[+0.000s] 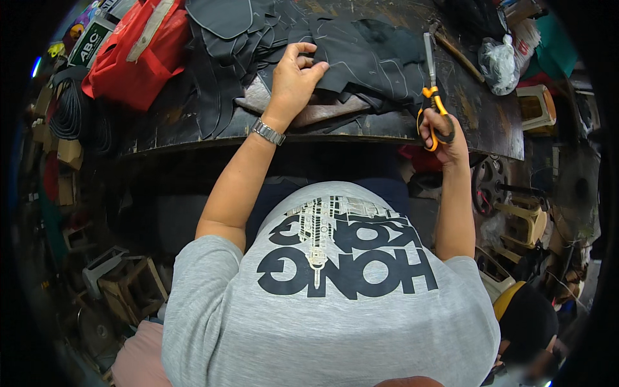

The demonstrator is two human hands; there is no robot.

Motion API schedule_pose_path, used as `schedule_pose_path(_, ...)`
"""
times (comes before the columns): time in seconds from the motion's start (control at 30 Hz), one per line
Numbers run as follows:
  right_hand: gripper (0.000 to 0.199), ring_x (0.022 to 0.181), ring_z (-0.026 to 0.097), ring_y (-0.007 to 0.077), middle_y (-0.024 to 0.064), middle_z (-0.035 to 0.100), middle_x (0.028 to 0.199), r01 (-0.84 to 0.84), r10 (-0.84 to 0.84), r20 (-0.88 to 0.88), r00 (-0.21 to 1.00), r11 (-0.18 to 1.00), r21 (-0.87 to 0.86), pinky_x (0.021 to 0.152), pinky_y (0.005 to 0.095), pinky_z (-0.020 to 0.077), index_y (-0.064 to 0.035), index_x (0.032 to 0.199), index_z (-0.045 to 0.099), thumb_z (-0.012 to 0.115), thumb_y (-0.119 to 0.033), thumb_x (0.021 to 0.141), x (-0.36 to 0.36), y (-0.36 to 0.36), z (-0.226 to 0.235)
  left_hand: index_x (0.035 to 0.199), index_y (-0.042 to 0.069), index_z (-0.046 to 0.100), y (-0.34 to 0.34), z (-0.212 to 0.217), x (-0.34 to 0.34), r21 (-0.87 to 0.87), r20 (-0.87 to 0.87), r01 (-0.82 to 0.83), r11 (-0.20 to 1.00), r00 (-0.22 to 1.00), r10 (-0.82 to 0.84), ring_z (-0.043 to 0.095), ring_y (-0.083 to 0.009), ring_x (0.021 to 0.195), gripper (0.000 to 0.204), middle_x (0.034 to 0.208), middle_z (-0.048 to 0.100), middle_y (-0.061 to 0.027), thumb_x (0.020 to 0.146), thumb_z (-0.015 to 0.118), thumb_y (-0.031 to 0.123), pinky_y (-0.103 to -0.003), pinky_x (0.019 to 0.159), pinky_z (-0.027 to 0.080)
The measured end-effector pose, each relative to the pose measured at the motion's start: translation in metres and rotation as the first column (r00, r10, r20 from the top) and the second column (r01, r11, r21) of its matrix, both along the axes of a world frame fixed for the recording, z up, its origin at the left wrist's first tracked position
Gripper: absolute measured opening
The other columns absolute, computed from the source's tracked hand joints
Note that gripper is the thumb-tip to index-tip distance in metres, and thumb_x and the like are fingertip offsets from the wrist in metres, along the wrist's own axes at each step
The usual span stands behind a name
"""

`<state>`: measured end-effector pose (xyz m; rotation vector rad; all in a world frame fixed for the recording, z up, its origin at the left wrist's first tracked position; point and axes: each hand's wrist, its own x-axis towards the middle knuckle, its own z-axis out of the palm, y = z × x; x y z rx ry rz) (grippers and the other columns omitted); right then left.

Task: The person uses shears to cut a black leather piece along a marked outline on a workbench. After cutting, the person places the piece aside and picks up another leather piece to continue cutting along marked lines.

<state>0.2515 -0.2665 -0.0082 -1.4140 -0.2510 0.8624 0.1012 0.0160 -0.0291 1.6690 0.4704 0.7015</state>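
My left hand (296, 79), a metal-banded watch (268, 131) on its wrist, reaches over the table. Its fingers are curled, and with the thumb they pinch the left edge of a black sheet (361, 59) marked with pale outlines. Scissors (431, 77) with orange and black handles are in my right hand (445, 135), its fingers through the loops. Their blades point away from me and look closed, just right of the sheet. Under the sheet's near edge lies a brownish-grey piece (322, 113). More black cut pieces (222, 19) are heaped at the far left.
The dark worn table (496, 132) ends just ahead of my body. A red bag (138, 55) stands at its left, beside a coil of black strap (72, 113). A wooden stick (459, 57) and a clear plastic bag (500, 64) lie to the right. Stools (521, 222) stand at lower right.
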Motion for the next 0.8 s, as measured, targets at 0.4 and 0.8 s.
schedule_pose_path(0.4, 0.029, 0.045, 0.057, 0.0124, 0.0079, 0.062, 0.062, -0.275, 0.282, -0.021, 0.959, 0.911, -0.308, 0.044, 0.0218, 0.0434, -0.0036, 0.074, 0.063, 0.077, -0.029, 0.08, -0.002, 0.023, 0.019, 0.126, 0.006, 0.063, 0.01, 0.026, -0.004, -0.192, 0.039, 0.436, 0.879, 0.899, -0.437, 0.059, -0.0099, 0.095, 0.049, 0.117, 0.064, -0.0073, 0.078, 0.071, 0.003, -0.021, 0.084, 0.047)
schedule_pose_path(0.8, 0.031, 0.051, 0.054, 0.0109, 0.0041, 0.057, 0.065, -0.293, 0.29, -0.05, 0.956, 0.955, -0.057, 0.045, 0.0235, 0.0458, -0.0035, 0.087, 0.058, 0.077, -0.025, 0.075, -0.038, -0.005, 0.004, 0.11, 0.009, 0.073, -0.01, 0.02, 0.045, -0.043, 0.065, 0.245, 0.969, 0.968, -0.242, 0.064, -0.0093, 0.092, 0.036, 0.102, 0.072, -0.0064, 0.075, 0.076, 0.003, -0.023, 0.086, 0.05)
